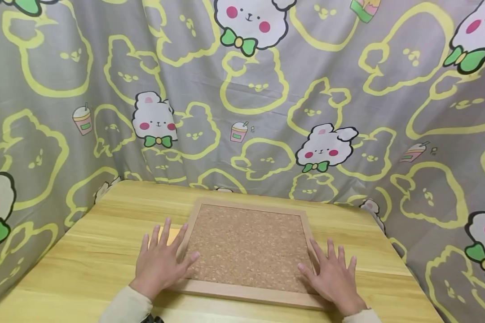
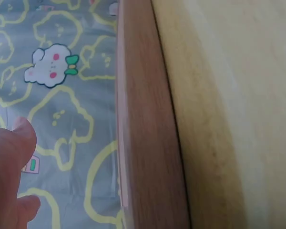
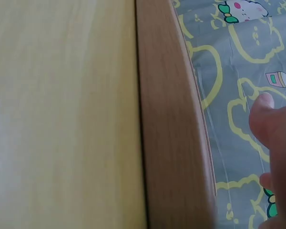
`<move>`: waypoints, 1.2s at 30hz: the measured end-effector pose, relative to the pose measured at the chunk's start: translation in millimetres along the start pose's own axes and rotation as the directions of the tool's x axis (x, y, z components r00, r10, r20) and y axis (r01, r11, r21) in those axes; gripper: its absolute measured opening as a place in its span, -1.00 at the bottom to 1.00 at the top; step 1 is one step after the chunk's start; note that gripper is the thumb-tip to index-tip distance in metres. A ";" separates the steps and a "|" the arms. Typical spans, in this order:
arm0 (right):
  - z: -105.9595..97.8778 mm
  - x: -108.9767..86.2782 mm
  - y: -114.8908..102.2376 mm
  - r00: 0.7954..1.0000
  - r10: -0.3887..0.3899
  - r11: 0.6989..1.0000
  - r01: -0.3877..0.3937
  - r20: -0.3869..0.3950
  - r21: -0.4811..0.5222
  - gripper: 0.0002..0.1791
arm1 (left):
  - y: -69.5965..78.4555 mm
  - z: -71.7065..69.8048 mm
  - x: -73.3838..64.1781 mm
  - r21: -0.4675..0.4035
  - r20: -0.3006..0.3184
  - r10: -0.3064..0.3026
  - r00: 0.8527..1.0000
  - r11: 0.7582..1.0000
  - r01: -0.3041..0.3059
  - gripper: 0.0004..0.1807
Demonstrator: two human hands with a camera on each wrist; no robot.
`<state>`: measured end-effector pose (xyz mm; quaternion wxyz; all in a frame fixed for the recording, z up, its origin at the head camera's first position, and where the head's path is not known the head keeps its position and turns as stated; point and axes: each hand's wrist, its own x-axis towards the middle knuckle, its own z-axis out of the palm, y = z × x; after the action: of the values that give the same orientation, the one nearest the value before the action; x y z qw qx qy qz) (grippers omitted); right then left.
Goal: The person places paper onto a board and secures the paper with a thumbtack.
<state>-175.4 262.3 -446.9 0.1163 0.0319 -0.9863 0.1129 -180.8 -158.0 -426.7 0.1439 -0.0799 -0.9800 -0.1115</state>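
Note:
A cork board point(image 1: 248, 246) in a light wooden frame lies flat on the table, its front edge toward me. My left hand point(image 1: 161, 260) is spread over the frame's left side, fingers straight and thumb reaching toward the cork. On the opposite side my right hand point(image 1: 334, 277) lies likewise, fingers fanned out, thumb over the corner region of the cork. Neither hand grips anything. The left wrist view has the frame's edge point(image 2: 150, 119) close up, with part of the left hand point(image 2: 9, 176) at the side. A similar frame edge point(image 3: 174, 119) and the right hand point(image 3: 279, 148) appear in the right wrist view.
Partly hidden behind the left fingers is a flat orange-yellow piece point(image 1: 170, 234) on the wooden table point(image 1: 93, 255). A grey curtain point(image 1: 262, 121) printed with cartoon animals surrounds the table at the back and both sides. A dark band point(image 1: 151, 319) shows at the left sleeve.

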 end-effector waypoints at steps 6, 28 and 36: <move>-0.8 4.8 3.9 1.000 -0.025 0.999 0.025 -0.015 0.030 -0.16 | -1.4 -3.2 3.3 -0.013 -0.006 -0.007 1.000 1.000 0.007 -0.14; -7.1 38.7 39.5 0.992 0.014 0.993 -0.028 0.126 0.115 -0.44 | -37.1 -5.0 23.7 -0.119 0.110 -0.194 0.975 0.971 0.206 -0.15; -7.6 46.6 49.4 0.971 0.038 0.982 -0.080 0.236 0.173 -0.55 | -57.7 0.8 29.5 -0.182 0.277 -0.250 0.928 0.934 0.306 -0.14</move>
<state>-223.4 310.5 -439.3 -0.0063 0.0257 -0.9792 0.2011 -219.8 -209.7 -429.9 -0.0077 0.0317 -0.9729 -0.2288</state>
